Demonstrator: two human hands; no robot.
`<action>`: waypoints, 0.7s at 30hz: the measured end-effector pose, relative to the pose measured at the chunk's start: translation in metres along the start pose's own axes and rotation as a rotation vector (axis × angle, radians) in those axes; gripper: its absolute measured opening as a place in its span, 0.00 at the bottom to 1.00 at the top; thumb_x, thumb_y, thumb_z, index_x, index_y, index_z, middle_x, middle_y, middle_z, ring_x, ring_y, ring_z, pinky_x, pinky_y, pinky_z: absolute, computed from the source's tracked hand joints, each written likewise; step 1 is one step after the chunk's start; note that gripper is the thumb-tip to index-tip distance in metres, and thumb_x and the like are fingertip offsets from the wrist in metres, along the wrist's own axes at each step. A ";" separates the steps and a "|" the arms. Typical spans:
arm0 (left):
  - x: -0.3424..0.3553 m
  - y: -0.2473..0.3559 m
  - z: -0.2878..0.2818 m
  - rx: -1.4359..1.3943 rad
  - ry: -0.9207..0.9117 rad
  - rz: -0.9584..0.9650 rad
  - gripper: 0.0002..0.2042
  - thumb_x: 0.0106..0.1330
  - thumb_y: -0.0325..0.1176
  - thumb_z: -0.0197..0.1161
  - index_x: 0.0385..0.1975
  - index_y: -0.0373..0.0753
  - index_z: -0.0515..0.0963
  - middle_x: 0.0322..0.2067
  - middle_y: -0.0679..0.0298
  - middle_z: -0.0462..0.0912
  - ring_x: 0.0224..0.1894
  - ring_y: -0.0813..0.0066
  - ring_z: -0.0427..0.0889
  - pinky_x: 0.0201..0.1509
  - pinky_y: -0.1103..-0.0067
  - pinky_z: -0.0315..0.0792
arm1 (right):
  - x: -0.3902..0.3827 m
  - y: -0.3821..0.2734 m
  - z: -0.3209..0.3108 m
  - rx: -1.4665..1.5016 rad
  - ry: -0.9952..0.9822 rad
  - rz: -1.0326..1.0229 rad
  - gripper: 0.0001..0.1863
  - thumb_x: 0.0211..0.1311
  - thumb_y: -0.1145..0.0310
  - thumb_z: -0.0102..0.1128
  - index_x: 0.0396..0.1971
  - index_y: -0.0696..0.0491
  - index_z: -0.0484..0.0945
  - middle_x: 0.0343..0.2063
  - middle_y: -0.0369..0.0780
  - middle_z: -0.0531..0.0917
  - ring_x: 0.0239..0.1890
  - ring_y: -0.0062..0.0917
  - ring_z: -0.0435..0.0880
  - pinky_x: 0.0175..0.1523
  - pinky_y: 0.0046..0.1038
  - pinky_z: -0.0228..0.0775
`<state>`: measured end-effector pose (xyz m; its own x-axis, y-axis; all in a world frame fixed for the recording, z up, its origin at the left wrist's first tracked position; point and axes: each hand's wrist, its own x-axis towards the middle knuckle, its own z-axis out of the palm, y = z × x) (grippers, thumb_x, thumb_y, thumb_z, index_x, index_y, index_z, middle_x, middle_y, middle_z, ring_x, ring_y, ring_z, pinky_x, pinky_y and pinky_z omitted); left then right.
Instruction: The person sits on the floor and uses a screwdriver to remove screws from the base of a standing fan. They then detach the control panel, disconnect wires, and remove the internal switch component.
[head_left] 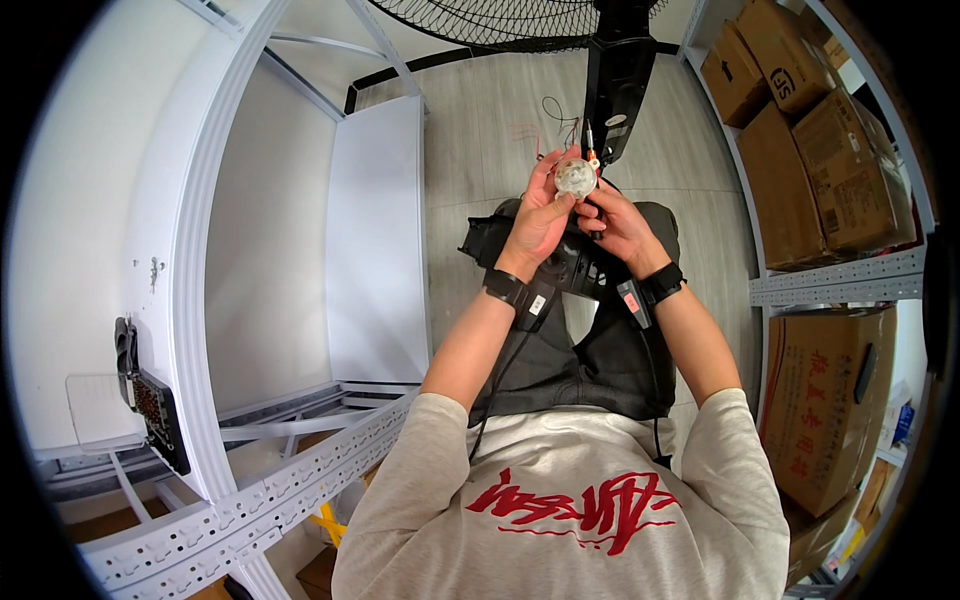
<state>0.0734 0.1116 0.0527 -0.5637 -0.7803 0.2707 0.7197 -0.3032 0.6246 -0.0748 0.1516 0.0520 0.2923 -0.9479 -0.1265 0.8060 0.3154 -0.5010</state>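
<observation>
My left hand (541,222) grips a round, clear-and-whitish plastic part (574,178) by its edge, above my lap. Thin red and dark wires (538,140) trail out beyond my left fingertips. In my right hand (622,228) is a slim screwdriver-like tool (590,140) with a black and orange handle, its metal tip pointing away from me. The right fingers also come close to the round part; whether they touch it is hard to see. Below both hands a black plastic housing (570,265) lies across my legs.
A black fan stand (612,85) with a wire grille (480,22) rises just ahead. On the right, a metal rack (840,288) holds several cardboard boxes (785,190). White shelving panels (375,240) stand at the left, with a perforated metal beam (270,510) nearer me.
</observation>
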 end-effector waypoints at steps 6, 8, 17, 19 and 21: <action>-0.001 0.000 0.002 -0.014 0.002 -0.025 0.29 0.62 0.23 0.62 0.63 0.48 0.62 0.67 0.58 0.57 0.62 0.63 0.65 0.54 0.70 0.75 | -0.001 0.003 0.001 -0.032 0.032 -0.031 0.12 0.69 0.70 0.52 0.51 0.50 0.69 0.36 0.30 0.73 0.27 0.10 0.67 0.23 0.12 0.55; 0.000 0.000 0.009 -0.043 0.017 -0.029 0.28 0.61 0.23 0.63 0.61 0.45 0.62 0.66 0.60 0.60 0.55 0.67 0.73 0.49 0.72 0.79 | -0.002 0.003 0.000 -0.035 0.048 -0.044 0.13 0.69 0.70 0.52 0.52 0.49 0.68 0.36 0.30 0.74 0.27 0.11 0.68 0.23 0.12 0.56; 0.000 -0.002 0.007 -0.011 0.034 -0.005 0.28 0.62 0.22 0.62 0.62 0.45 0.61 0.66 0.60 0.60 0.52 0.69 0.75 0.47 0.73 0.80 | -0.003 0.002 0.001 -0.024 0.066 -0.072 0.14 0.68 0.71 0.52 0.52 0.50 0.67 0.36 0.31 0.74 0.28 0.13 0.69 0.23 0.14 0.56; 0.000 0.000 0.006 -0.005 0.014 -0.022 0.29 0.61 0.22 0.62 0.62 0.45 0.62 0.66 0.60 0.60 0.54 0.68 0.74 0.51 0.73 0.78 | -0.003 0.002 -0.002 0.044 0.032 -0.037 0.13 0.68 0.71 0.52 0.51 0.50 0.68 0.36 0.32 0.74 0.27 0.13 0.68 0.22 0.13 0.56; -0.001 0.000 0.006 0.019 0.006 -0.023 0.29 0.61 0.22 0.62 0.62 0.45 0.62 0.66 0.60 0.60 0.57 0.68 0.72 0.54 0.73 0.76 | -0.002 0.002 -0.012 0.106 0.001 -0.004 0.13 0.68 0.71 0.52 0.50 0.51 0.68 0.35 0.32 0.74 0.26 0.12 0.68 0.21 0.13 0.56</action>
<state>0.0711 0.1153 0.0568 -0.5777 -0.7764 0.2520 0.6988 -0.3110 0.6442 -0.0797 0.1532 0.0413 0.2888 -0.9492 -0.1252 0.8570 0.3146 -0.4082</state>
